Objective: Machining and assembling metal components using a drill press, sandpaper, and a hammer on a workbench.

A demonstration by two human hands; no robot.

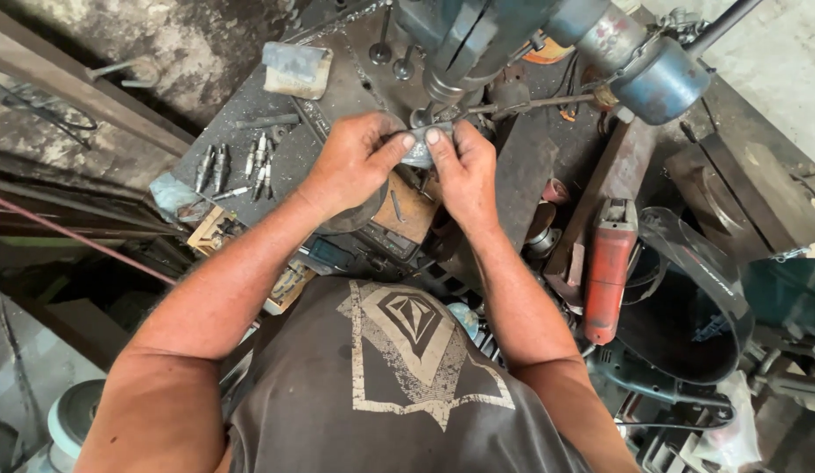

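Note:
Both my hands meet under the spindle of a blue-grey drill press point(477, 39). My left hand point(351, 162) and my right hand point(464, 171) pinch a small grey metal piece point(419, 156) between thumbs and fingers, just below the drill chuck point(422, 116). The piece is mostly hidden by my fingers. Under my left hand lies a dark round plate point(359, 215) on the press table.
Several drill bits point(237, 166) lie on the dark metal table at the left, beside a grey block point(295, 70). A red angle grinder point(609, 267) rests at the right next to a black bucket point(688, 298). Clutter of tools and cables surrounds the press.

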